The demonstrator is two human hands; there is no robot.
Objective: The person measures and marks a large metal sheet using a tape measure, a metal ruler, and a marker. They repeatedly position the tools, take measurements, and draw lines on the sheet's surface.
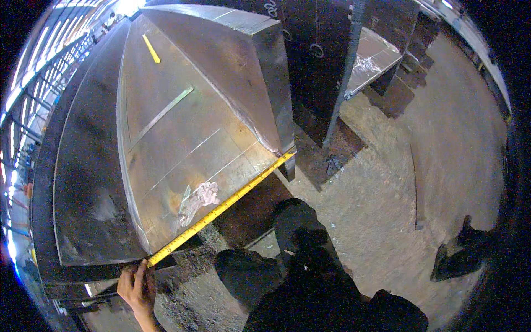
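Observation:
A yellow tape measure (pixel 221 208) is stretched along the near edge of a large steel beam (pixel 182 144). At its left end, by the beam's lower left corner, my left hand (pixel 134 289) is closed on the tape with thumb and fingers. The tape's other end reaches the upright flange (pixel 275 83) on the right. No part of my right hand shows. Thin straight lines are marked across the beam's web, and a pale, crumpled-looking patch (pixel 206 193) lies near the tape; I cannot tell what it is.
Farther up the web lie a narrow flat strip (pixel 163 117) and a yellow stick-like piece (pixel 151 48). Other dark steel plates (pixel 321 66) stand to the right. A person's dark boots (pixel 462 252) are on the concrete floor (pixel 376 216) at the right.

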